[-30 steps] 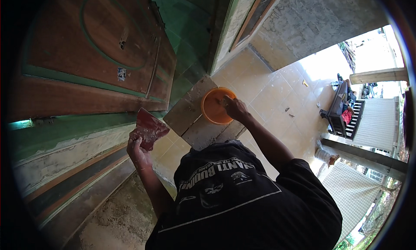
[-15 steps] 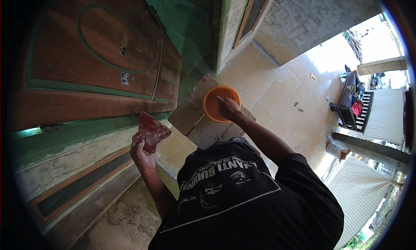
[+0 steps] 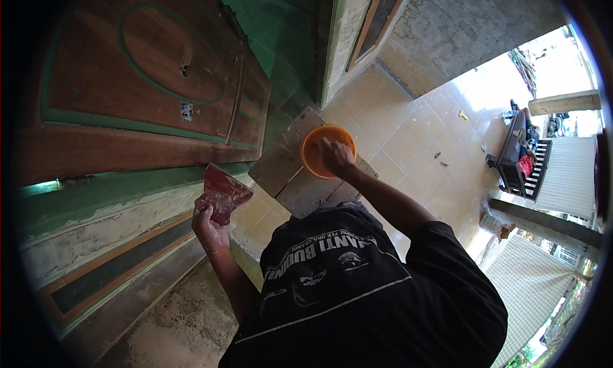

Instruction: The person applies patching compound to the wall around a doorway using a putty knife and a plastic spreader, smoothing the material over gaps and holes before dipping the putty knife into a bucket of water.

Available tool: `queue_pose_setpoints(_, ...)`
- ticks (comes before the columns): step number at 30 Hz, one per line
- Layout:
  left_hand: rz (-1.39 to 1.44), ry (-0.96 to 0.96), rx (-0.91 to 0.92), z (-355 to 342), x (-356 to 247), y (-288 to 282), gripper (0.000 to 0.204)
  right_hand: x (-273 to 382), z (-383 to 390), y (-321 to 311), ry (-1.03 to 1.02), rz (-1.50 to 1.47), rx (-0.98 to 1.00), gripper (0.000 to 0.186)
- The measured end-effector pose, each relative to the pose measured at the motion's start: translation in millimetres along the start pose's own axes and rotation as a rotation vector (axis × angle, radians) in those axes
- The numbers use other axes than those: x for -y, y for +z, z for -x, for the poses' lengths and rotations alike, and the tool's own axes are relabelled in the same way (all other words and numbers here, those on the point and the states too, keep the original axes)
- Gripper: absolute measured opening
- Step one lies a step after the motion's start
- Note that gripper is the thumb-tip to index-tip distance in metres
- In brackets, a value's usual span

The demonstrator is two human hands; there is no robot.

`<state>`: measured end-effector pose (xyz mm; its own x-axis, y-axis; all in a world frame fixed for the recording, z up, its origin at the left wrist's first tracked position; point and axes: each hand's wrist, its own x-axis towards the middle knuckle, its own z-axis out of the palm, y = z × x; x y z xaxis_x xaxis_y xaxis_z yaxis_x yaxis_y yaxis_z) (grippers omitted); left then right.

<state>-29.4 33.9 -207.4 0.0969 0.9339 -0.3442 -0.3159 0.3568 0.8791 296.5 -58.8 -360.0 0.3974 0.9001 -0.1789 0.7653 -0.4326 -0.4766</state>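
A dark red, wedge-shaped scraper [image 3: 226, 194] with pale smears is gripped in my left hand [image 3: 209, 230], its broad edge pointing up and away from me. My right hand [image 3: 338, 156] reaches over the rim into a round orange bucket [image 3: 345, 135]. Its fingers look curled and closed inside; whatever they hold is too dark and small to make out. Under the bucket is a worn, stained wooden platform of boards [image 3: 277, 167]. How full the bucket is cannot be seen clearly.
To the left is a brown door [image 3: 153, 138] with green trim, above a plastered wall [image 3: 83, 237] with a wood-framed panel. Tan tiled floor [image 3: 399, 135] spreads right, with small scattered bits. A dark slatted bench [image 3: 514, 154] holding cloth stands at far right.
My right hand has shifted slightly inside the bucket, its fingers dipping a little differently. The left hand and scraper stay almost where they were. The whole view has moved very slightly.
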Motion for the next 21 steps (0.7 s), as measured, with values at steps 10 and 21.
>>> queue_pose_setpoints(10,0.029,0.016,-0.061,5,1,-18,0.035,-5,9,-12,0.11,0.019,0.187,0.023)
queue_pose_setpoints(21,0.054,0.007,-0.014,6,0,-23,0.031,22,33,-93,0.248,-0.121,0.036,0.025)
